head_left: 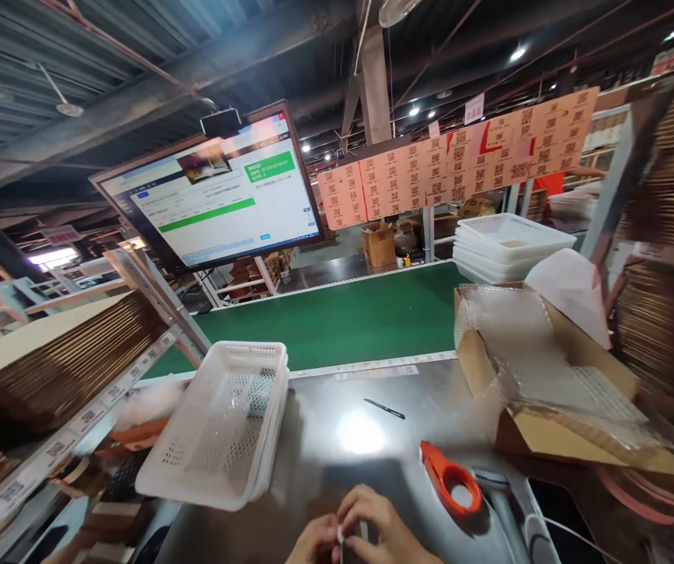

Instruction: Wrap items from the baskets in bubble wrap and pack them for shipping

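Both my hands meet at the bottom edge of the view, over the steel worktop [337,470]. My left hand [312,543] and my right hand [381,523] have their fingers curled and pinched together on a small thin white item [340,539] between them; I cannot make out what it is. An orange tape cutter [450,479] lies on the worktop just right of my right hand. A black pen [384,408] lies farther out on the steel.
A stack of white perforated baskets [222,427] sits tilted at the left. An open cardboard box [548,376] lined with bubble wrap stands at the right. Behind runs a green conveyor belt [342,317]. A monitor [213,196] hangs above. Flat cartons [48,360] fill side racks.
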The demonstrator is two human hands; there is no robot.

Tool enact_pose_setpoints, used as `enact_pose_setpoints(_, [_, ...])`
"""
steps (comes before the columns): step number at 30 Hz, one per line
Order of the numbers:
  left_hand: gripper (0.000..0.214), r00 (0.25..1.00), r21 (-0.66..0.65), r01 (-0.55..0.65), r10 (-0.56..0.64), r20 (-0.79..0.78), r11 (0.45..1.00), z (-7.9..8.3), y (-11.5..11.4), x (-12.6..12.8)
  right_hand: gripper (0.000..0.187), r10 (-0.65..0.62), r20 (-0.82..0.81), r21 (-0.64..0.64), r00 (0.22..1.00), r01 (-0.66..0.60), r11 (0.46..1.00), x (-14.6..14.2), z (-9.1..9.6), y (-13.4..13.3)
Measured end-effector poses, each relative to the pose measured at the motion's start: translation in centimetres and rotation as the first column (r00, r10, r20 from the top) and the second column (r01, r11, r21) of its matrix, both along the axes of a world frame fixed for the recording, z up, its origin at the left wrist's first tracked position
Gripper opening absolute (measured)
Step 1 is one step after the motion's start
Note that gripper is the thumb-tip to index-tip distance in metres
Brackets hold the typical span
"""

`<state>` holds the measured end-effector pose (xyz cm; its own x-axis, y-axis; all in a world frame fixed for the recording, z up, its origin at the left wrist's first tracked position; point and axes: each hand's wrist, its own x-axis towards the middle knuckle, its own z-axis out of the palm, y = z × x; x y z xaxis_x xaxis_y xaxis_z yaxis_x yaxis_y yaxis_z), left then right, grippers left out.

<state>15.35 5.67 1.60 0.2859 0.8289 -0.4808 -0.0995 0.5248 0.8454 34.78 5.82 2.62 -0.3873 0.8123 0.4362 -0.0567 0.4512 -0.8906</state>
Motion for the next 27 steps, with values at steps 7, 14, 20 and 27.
enact_pose_setpoints(7, [0.041, 0.862, -0.016, -0.443, 0.430, 0.269, 0.896, -0.8, -0.9, -2.7, 0.038, -0.520, -0.297, -0.334, 0.801, 0.423, 0.842, 3.7, -1.0, 0.7])
enact_pose_setpoints(14, [0.042, 0.685, 0.252, -0.713, 0.575, 0.448, 0.654, 3.0, -4.6, -10.1, 0.056, -0.696, -0.264, -0.750, 0.668, 0.312, 0.583, 6.2, -2.3, 2.4])
enact_pose_setpoints(20, [0.030, 0.849, 0.413, -0.449, 0.522, -0.080, 0.792, 0.6, -6.8, -9.1, 0.051, -0.380, -0.112, -0.743, 0.918, 0.176, 0.646, -0.2, -3.5, 3.8])
enact_pose_setpoints(27, [0.011, 0.846, 0.493, -0.155, 0.373, -0.381, 0.856, -1.7, -8.6, -7.3, 0.043, -0.191, 0.062, -0.676, 0.980, 0.182, 0.714, -7.5, -7.1, 5.7])
